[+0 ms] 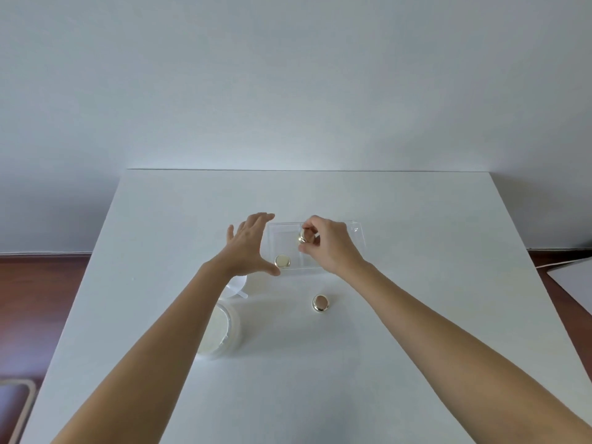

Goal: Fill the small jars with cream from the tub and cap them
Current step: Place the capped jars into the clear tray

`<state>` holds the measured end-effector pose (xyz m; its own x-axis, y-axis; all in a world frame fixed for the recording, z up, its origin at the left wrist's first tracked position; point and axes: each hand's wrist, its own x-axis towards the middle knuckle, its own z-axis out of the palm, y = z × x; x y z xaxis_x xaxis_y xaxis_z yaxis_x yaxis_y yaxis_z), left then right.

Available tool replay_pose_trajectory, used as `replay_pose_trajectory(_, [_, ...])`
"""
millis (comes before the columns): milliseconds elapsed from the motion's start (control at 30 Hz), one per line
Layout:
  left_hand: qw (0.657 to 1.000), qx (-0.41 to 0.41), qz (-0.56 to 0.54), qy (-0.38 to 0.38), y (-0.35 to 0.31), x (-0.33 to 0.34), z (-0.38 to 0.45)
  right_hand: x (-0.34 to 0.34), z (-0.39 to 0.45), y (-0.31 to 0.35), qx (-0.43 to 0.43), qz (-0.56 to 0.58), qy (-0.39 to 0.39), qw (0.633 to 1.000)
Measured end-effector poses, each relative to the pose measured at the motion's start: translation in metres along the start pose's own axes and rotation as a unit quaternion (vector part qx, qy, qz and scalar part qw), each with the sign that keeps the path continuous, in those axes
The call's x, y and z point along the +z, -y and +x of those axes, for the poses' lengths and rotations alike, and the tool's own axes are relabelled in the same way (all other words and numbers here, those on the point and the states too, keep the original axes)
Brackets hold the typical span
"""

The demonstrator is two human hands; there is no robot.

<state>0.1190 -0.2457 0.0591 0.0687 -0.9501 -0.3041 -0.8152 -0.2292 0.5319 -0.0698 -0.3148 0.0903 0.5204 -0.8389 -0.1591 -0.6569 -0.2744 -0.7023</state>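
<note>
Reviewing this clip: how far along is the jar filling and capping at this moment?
Done, apparently: one gold-capped jar stands in the clear tray. In hand: the right hand pinches a second gold jar over the tray, while the left hand is spread open beside it. Left: a third gold jar sits on the table outside the tray, and the cream tub is uncovered. Whether any jar holds cream cannot be seen.

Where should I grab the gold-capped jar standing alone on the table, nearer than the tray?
Pinch the gold-capped jar across its round side wall, coming straight down from above. It stands upright and apart from the tray and tub, so fingers probably fit on opposite sides; the domed cap looks slippery to hold.
</note>
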Motion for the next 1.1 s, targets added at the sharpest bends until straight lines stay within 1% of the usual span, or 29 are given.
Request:
replay_pose_trajectory(167, [1.000, -0.010, -0.026, -0.007, 0.010, 0.004, 0.002, 0.027, 0.029, 0.011, -0.022, -0.075, 0.052, 0.996])
replay_pose_trajectory(367, [0.999, -0.003, -0.032, -0.026, 0.012, 0.005, 0.003, 0.048, 0.047, 0.022, -0.006, -0.175, 0.122, 0.977])
replay_pose_trajectory(467, [0.999, 0.000, -0.040, -0.028, 0.013, 0.005, 0.002, 0.053, 0.050, 0.026, 0.019, -0.182, 0.141, 0.973])
replay_pose_trajectory(667, [0.999, 0.005, -0.044, -0.029, 0.014, 0.005, 0.002, 0.056, 0.052, 0.030, 0.028, -0.192, 0.174, 0.966])
replay_pose_trajectory(767, [0.999, 0.002, -0.047, -0.027, 0.014, 0.006, 0.003, 0.046, 0.047, 0.028, 0.040, -0.159, 0.146, 0.976])
replay_pose_trajectory(867, [0.998, -0.003, -0.053, -0.024, 0.014, 0.006, 0.003, 0.023, 0.026, 0.018, 0.011, -0.111, 0.050, 0.992])
replay_pose_trajectory(933, [0.998, -0.004, -0.055, -0.020, 0.013, 0.005, 0.003, 0.009, 0.000, 0.006, -0.011, -0.095, -0.009, 0.995])
replay_pose_trajectory(1000, [0.998, -0.006, -0.057, -0.016, 0.013, 0.004, 0.002, 0.002, -0.027, -0.011, -0.006, -0.102, -0.012, 0.995])
replay_pose_trajectory(1100, [0.998, -0.006, -0.056, -0.016, 0.011, 0.003, 0.002, 0.009, -0.057, -0.034, 0.029, -0.120, 0.030, 0.992])
